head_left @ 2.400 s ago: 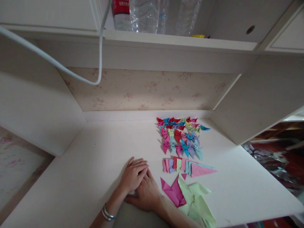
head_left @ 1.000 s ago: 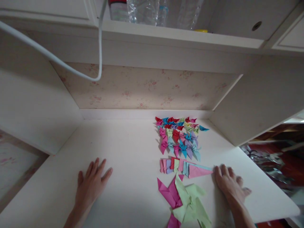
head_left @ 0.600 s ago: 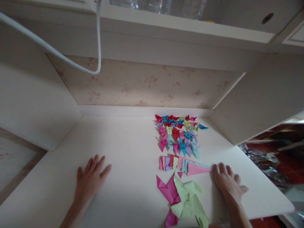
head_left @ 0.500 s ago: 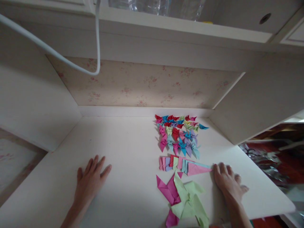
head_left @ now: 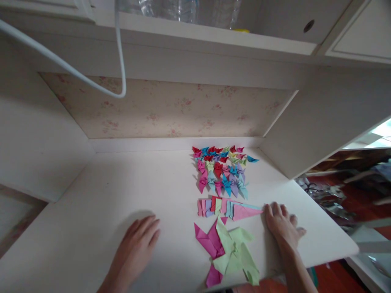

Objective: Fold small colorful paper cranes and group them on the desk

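White desk (head_left: 146, 183), floral panel (head_left: 186, 110) behind: paper figures (head_left: 227, 185) in rows at back, folded papers (head_left: 244, 212) nearer, green figure (head_left: 232, 256) overlapping magenta figure (head_left: 210, 240) nearest; left hand (head_left: 139, 244), fingers together, left of them; right hand (head_left: 282, 228), fingers spread, just beside folded papers' tip

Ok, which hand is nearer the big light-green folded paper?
Right. The right hand is just to the right of the light-green folded paper; the left hand is farther off, to its left, beyond the magenta paper.
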